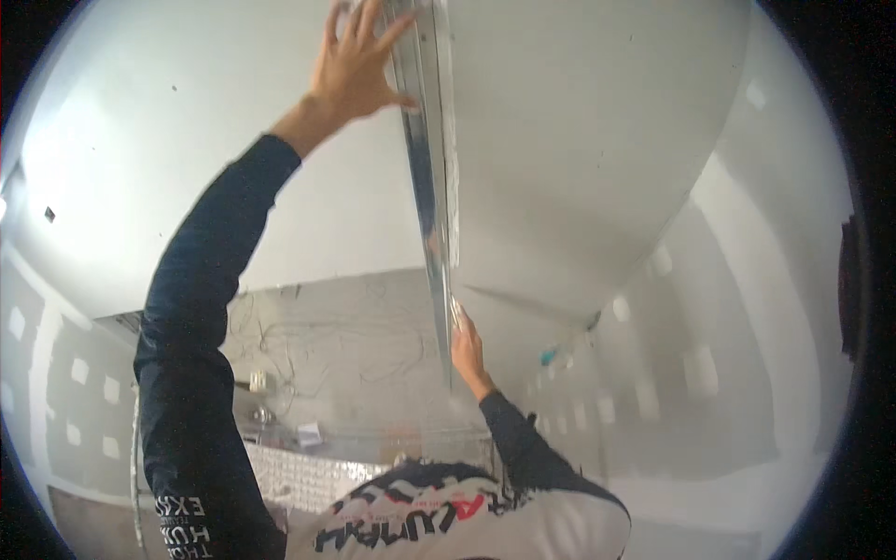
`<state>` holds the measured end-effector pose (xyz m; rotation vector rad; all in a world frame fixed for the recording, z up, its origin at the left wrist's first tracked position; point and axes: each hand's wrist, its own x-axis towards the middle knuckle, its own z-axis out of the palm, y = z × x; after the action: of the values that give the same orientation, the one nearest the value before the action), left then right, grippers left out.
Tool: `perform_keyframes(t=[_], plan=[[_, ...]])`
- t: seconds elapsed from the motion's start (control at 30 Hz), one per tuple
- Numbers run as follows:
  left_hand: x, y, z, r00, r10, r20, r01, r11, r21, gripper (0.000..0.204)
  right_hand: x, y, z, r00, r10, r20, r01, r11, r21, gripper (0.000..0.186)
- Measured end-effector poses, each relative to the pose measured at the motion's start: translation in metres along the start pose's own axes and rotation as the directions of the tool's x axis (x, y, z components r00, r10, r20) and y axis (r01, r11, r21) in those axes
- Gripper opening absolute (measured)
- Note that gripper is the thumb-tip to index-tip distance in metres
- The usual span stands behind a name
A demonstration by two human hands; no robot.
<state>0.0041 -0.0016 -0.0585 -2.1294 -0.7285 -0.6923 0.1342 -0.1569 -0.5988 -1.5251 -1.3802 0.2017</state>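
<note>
One long, upward-running metal profile [427, 177] was met high by the left hand [355, 73], fingers spread, lower right by the right hand [469, 353], grip unclear.

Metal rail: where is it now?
Head view: the rail runs down the middle from the top edge, left hand at its upper part, right hand beside it lower.

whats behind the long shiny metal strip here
Around the metal strip, pale board shows on both sides, with a grey surface left of its lower end. Whatever lies directly behind it is covered.
</note>
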Motion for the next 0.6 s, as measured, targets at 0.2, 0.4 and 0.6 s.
perform_keyframes(t=[0.2, 0.4, 0.6], plan=[[-0.001, -0.009, 0.009, 0.992, 0.069, -0.104, -0.076, 0.994, -0.073, 0.142, 0.094, -0.059, -0.004, 0.950, -0.016, -0.312, 0.116, 0.945, 0.305, 0.037], [0.006, -0.005, 0.022, 0.940, 0.059, -0.337, -0.081, 0.995, -0.051, 0.121, 0.169, -0.134, 0.024, 0.817, 0.004, -0.577, 0.135, 0.971, 0.197, 0.052], [0.008, 0.003, 0.029, 0.943, -0.008, -0.334, -0.037, 0.991, -0.129, 0.098, 0.175, -0.125, 0.032, 0.824, 0.059, -0.564, 0.098, 0.965, 0.244, 0.054]])
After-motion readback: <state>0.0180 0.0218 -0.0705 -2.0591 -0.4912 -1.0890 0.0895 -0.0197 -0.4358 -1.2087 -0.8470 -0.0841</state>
